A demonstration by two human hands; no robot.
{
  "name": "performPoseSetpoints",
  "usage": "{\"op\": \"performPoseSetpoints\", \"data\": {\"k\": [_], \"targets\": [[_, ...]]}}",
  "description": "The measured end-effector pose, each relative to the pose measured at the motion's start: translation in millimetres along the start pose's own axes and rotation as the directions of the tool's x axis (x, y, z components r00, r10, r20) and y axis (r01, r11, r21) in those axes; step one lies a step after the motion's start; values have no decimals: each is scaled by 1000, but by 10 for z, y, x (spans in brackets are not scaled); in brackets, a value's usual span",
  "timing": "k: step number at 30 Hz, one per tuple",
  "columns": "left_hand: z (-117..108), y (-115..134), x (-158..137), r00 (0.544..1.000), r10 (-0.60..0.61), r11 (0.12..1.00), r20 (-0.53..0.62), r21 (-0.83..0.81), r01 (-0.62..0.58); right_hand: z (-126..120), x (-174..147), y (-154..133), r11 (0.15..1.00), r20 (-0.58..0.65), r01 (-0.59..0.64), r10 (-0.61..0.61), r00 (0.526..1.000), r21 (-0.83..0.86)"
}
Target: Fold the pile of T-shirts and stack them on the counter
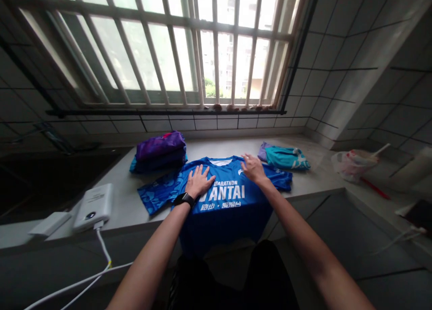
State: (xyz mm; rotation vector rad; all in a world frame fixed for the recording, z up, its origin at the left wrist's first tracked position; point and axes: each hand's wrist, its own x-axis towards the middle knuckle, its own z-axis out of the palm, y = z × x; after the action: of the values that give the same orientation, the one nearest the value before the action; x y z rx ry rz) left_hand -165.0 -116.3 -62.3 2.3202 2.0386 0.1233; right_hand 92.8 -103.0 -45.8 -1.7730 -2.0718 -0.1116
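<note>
Blue shirt (227, 213) lies mid-frame, beneath both hands: the left hand (198, 182) flat, fingers spread; the right hand (254, 169) right of the collar, fingers bent, grip unclear.

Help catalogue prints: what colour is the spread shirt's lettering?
White lettering on the blue shirt, in the head view.

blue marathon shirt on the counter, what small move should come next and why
Probably fold the sleeve on the person's right inward: it lies spread out, the right hand is near that shoulder, and the left hand, flat on the blue marathon shirt, could steady it.
</note>
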Motion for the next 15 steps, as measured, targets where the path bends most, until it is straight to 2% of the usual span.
{"op": "performPoseSetpoints", "data": {"k": [1, 2, 5, 7, 8, 11, 15], "targets": [[6, 2, 0, 1000, 3, 1000, -7, -6, -3, -81, -87, 201, 999, -28, -50, 50, 998, -16], [16, 3, 4, 1000, 10, 1000, -16, -12, -10, -155, -193, 434, 987, -88, -158, 156, 984, -15], [57, -2, 32, 999, 23, 999, -40, -39, -25, -321, -539, 1190, 897, -189, -440, 425, 885, -40], [85, -10, 55, 999, 25, 998, -48, -53, -27, -373, -708, 1585, 846, -152, -532, 521, 840, -44], [96, -14, 65, 998, 23, 998, -51, -57, -26, -383, -757, 1717, 852, -128, -523, 515, 847, -30], [110, -21, 79, 998, 21, 998, -55, -56, -24, -381, -758, 1842, 868, -43, -489, 494, 868, 86], [86, -15, 55, 998, 23, 998, -59, -51, -26, -426, -588, 1660, 830, 154, -476, 450, 880, 290]]}}
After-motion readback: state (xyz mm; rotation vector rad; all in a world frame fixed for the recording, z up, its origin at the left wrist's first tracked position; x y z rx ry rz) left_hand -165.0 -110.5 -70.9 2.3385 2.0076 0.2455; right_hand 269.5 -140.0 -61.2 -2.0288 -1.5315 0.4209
